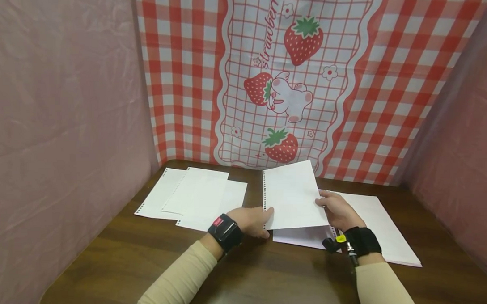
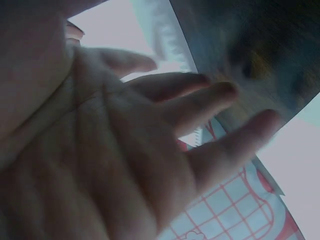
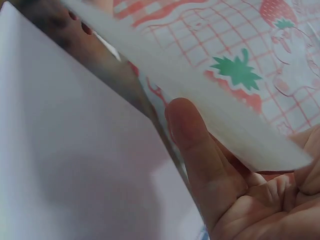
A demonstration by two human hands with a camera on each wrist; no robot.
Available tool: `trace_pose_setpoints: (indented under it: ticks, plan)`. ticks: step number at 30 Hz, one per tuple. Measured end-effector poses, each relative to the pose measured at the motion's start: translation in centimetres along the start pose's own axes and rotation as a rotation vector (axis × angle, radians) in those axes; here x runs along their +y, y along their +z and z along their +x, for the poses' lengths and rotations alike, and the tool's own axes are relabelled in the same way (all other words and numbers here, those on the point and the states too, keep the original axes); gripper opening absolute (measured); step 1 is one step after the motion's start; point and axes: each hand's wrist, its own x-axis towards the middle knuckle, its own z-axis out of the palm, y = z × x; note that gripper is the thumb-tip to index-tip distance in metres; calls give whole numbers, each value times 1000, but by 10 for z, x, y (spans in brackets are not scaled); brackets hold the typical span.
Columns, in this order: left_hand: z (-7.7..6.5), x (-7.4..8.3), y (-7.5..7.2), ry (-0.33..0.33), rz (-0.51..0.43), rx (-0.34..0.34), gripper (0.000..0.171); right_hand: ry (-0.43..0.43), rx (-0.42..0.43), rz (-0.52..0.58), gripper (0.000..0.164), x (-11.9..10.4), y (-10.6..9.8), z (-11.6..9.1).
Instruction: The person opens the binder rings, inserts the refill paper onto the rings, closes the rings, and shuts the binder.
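Observation:
A white loose-leaf sheet point(image 1: 291, 195) with punched holes down its left side is raised and tilted above the table. My right hand point(image 1: 339, 210) pinches its right edge between thumb and fingers; the right wrist view shows the thumb point(image 3: 189, 135) against the sheet point(image 3: 220, 105). At the lower left corner is my left hand point(image 1: 250, 219), its thumb overlapping the punched edge in the head view. The fingers of that left hand point(image 2: 130, 135) are spread and fairly straight in the left wrist view. Below the raised sheet lies another white sheet point(image 1: 299, 237), partly hidden.
Several overlapping punched sheets point(image 1: 206, 189) lie on the left of the brown wooden table point(image 1: 122, 259). A stack of white paper point(image 1: 379, 228) lies at the right, partly behind my right hand. A strawberry-print cloth point(image 1: 184, 82) hangs behind the table, with pink curtains point(image 1: 65, 109) at the sides.

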Motion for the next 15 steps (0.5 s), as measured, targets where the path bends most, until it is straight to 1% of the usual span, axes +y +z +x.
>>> trace_pose_setpoints:
  ticks: [3, 7, 9, 12, 13, 14, 15]
  plan:
    - [3, -1, -2, 26, -28, 66, 80, -16, 22, -16, 64, -2, -8, -4]
    - [4, -5, -6, 84, -64, 154, 81, -47, 54, -3, 66, -5, -20, -11]
    - [6, -7, -9, 121, -127, 186, 81, -63, 64, 25, 66, -8, -27, -14]
    - [13, -6, -12, 179, -300, 232, 78, -95, 51, 75, 66, -11, -37, -18]
    - [15, -4, -14, 197, -372, 249, 76, -101, 45, 101, 65, -11, -41, -20]
    - [18, -2, -16, 206, -450, 266, 73, -107, 34, 124, 65, -12, -44, -21]
    - [20, 0, -17, 201, -524, 284, 70, -111, 24, 148, 65, -12, -47, -22]
